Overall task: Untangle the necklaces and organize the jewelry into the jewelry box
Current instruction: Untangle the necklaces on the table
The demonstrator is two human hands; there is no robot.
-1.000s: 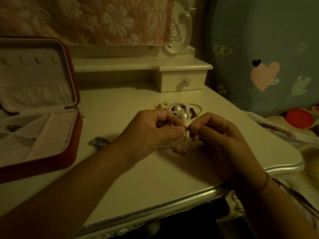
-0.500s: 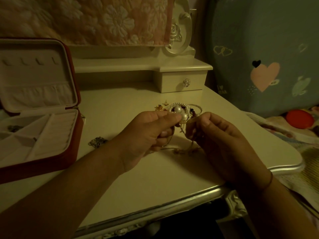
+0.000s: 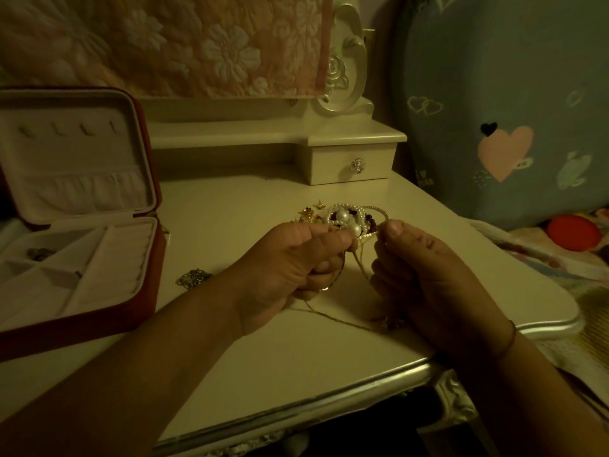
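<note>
My left hand [image 3: 290,268] and my right hand [image 3: 425,275] both pinch a thin gold chain necklace [image 3: 357,265] just above the tabletop. Strands hang between my fingers and trail onto the table, where a small pendant or knot [image 3: 387,321] lies under my right hand. Beyond my fingertips sits a pile of pearl and bead jewelry [image 3: 346,217] with small gold pieces [image 3: 306,212] beside it. The red jewelry box [image 3: 145,291] stands open at the left, a small dark item [image 3: 38,253] in one compartment. A silver chain clump [image 3: 192,277] lies between the box and my left hand.
The cream dressing table [image 3: 230,357] has a silver-edged front rim. A small drawer unit [image 3: 354,163] and a covered mirror stand at the back. To the right lies a blue heart-print cushion [image 3: 501,127] and a red round object [image 3: 573,232] on bedding.
Both hands moved apart slightly and lifted the chain, drawing strands out between them. The left thumb now rests on top of the chain; the pile behind is more visible.
</note>
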